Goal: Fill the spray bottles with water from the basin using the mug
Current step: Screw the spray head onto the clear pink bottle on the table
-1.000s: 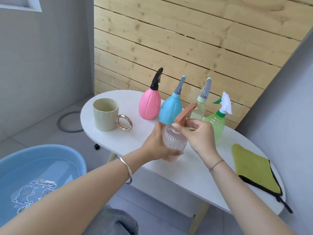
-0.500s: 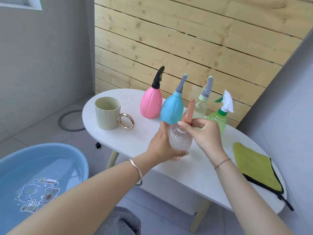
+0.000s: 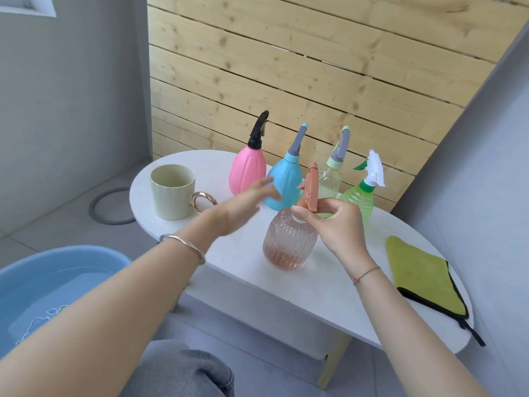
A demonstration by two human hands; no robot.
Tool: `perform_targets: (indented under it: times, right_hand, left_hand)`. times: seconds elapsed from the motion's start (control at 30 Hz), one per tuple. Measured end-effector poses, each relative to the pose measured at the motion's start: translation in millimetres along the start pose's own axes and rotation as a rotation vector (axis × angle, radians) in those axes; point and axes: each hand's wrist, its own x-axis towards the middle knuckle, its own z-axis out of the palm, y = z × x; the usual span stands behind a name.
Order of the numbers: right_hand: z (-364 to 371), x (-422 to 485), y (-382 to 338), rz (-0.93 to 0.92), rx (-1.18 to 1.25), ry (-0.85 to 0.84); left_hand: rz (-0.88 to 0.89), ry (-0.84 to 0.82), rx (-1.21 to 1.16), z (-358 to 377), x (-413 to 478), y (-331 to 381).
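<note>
The basin (image 3: 71, 250), holding water, sits low and well to the left of my grip, and the mug (image 3: 171, 196) stands upright on the table (image 3: 329, 290) just left of my left hand (image 3: 243, 204). That hand is blurred, with its fingers spread and holding nothing. To its right, my right hand (image 3: 337, 227) pinches the orange spray head (image 3: 310, 187) at the neck of the clear pink bottle (image 3: 289, 242), which stands directly beneath that grip; a green cloth (image 3: 420, 276) lies apart, further right.

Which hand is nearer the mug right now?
Left. The left hand hovers beside the mug, fingers open; the right hand grips the clear bottle's spray head, farther off.
</note>
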Motion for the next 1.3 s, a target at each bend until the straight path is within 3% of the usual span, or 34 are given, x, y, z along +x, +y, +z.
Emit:
perform_targets:
  times: [0.03, 0.1, 0.17, 0.3, 0.4, 0.5, 0.73, 0.8, 0.9, 0.93, 1.07, 1.13, 1.3]
  right_hand:
    - [0.4, 0.4, 0.5, 0.003, 0.005, -0.003]
    - [1.9, 0.7, 1.6, 0.002, 0.022, -0.003]
    - [2.5, 0.3, 2.5, -0.001, 0.044, -0.002]
    - [1.9, 2.0, 4.9, 0.020, 0.074, -0.031]
    - [-1.5, 6.5, 5.9, 0.050, 0.113, -0.158]
    - [-1.8, 5.9, 6.3, 0.079, 0.309, -0.281]
    - [19.4, 0.7, 4.4, -0.006, 0.145, 0.086]
    - [17.1, 2.1, 4.3, 0.014, 0.166, 0.023]
    - [5.5, 2.7, 10.1, 0.031, 0.336, -0.251]
    - [3.4, 2.1, 11.0, 0.022, 0.360, -0.262]
    - [16.7, 0.4, 6.0, -0.049, 0.221, -0.021]
    - [21.1, 3.6, 5.8, -0.059, 0.159, 0.019]
    - [-1.8, 13.4, 14.7, 0.052, 0.370, -0.399]
  left_hand:
    - [0.036, 0.048, -0.051, -3.6, -0.9, 11.1]
    - [0.110, 0.109, 0.061, 2.0, -2.0, 29.2]
    - [0.150, 0.113, 0.198, 17.4, 1.9, 40.7]
    - [0.148, 0.094, 0.203, 34.7, 15.1, 39.1]
    - [0.139, 0.050, 0.147, 34.7, 18.4, 36.9]
    - [0.136, 0.036, 0.147, 32.4, 18.4, 37.3]
    - [0.086, 0.012, 0.159, 32.9, 19.1, 38.4]
    - [0.093, 0.015, 0.172, 32.2, 19.6, 40.0]
    - [0.109, 0.003, 0.187, 29.7, 18.7, 41.1]
    - [0.110, 0.000, 0.188, 29.7, 19.1, 41.0]
    - [0.106, -0.004, 0.171, 32.5, 20.3, 38.8]
    - [0.107, 0.005, 0.173, 30.9, 21.0, 38.6]
    - [0.146, -0.013, 0.175, 27.6, 19.6, 39.5]
